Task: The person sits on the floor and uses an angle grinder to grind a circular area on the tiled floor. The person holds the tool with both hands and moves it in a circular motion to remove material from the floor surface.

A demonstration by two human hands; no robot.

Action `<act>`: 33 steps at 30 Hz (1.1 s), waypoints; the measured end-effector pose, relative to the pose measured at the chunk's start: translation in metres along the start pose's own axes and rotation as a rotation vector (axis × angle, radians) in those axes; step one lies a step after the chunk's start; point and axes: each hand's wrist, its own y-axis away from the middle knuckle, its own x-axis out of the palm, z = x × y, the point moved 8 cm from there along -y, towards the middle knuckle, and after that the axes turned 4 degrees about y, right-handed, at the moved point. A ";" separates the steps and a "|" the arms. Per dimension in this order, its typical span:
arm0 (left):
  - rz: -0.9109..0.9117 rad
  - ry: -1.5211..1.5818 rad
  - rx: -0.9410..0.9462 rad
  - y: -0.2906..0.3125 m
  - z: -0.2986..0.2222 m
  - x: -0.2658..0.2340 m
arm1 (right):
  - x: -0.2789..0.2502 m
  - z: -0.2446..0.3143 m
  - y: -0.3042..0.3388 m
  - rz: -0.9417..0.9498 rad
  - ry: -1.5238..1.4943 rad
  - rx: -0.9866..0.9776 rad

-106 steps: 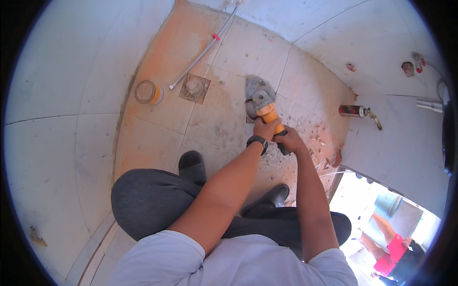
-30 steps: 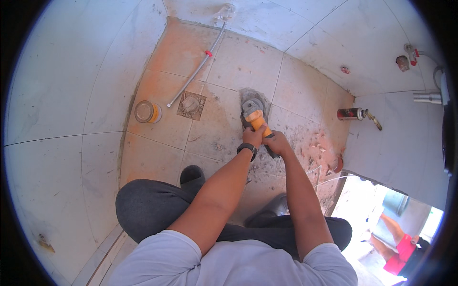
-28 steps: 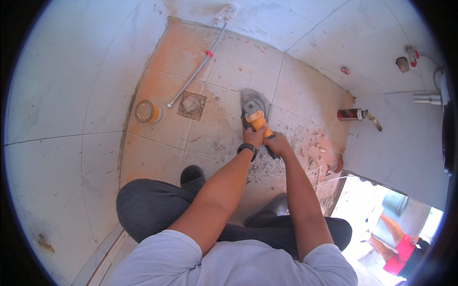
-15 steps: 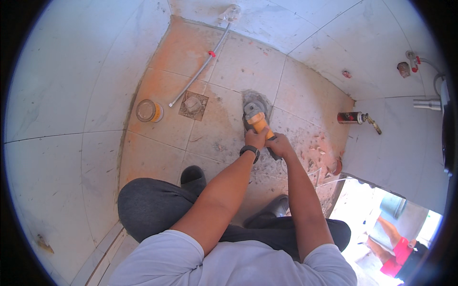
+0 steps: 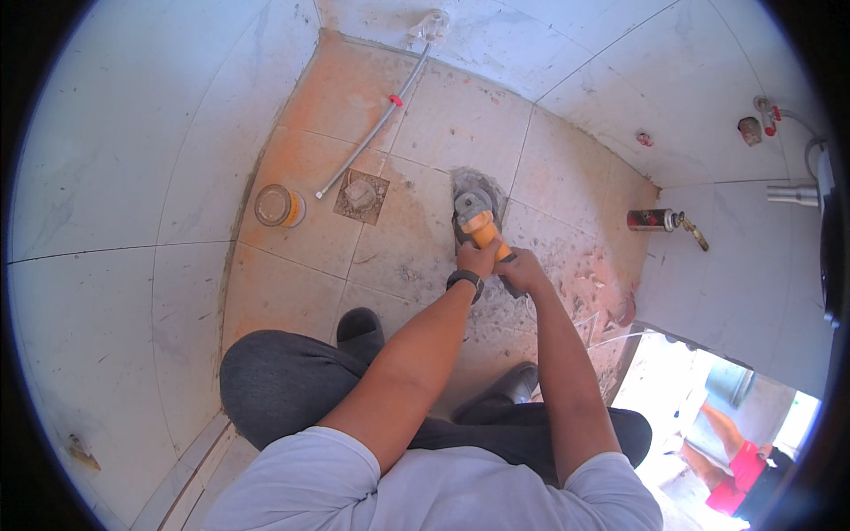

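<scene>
A yellow and grey angle grinder (image 5: 479,227) is held low at a rough dark hole (image 5: 476,181) broken into the tiled floor. My left hand (image 5: 478,258), with a black watch at its wrist, wraps round the tool's body near its head. Behind it, my right hand (image 5: 522,269) grips the rear of the yellow body. The grinder's head sits over the hole; the tool's underside and its disc are mostly hidden from above. Grey dust and chips lie around the hole.
Left of the hole is a square floor recess (image 5: 361,196), with a round can (image 5: 279,205) beyond it. A flexible hose (image 5: 372,124) runs from the far wall. A gas torch canister (image 5: 651,220) stands right; rubble (image 5: 598,288) litters that side. Another person (image 5: 748,469) is beyond the doorway.
Hardly anything differs: the whole view has shifted by a few pixels. Both hands keep their hold on the angle grinder at the hole.
</scene>
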 end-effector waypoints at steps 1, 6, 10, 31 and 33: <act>0.004 -0.004 -0.004 0.000 0.000 0.001 | -0.001 0.000 0.000 0.004 0.008 0.002; 0.016 -0.025 0.018 0.001 -0.002 0.004 | -0.002 0.000 0.001 -0.012 0.043 0.023; 0.023 -0.061 0.022 0.004 -0.005 0.005 | 0.000 -0.005 0.004 -0.038 0.045 0.076; -0.018 -0.013 -0.005 0.018 -0.021 -0.005 | 0.000 0.001 0.004 -0.069 0.028 0.024; -0.025 0.004 -0.017 0.017 -0.020 -0.006 | 0.001 0.003 0.001 -0.058 0.026 0.000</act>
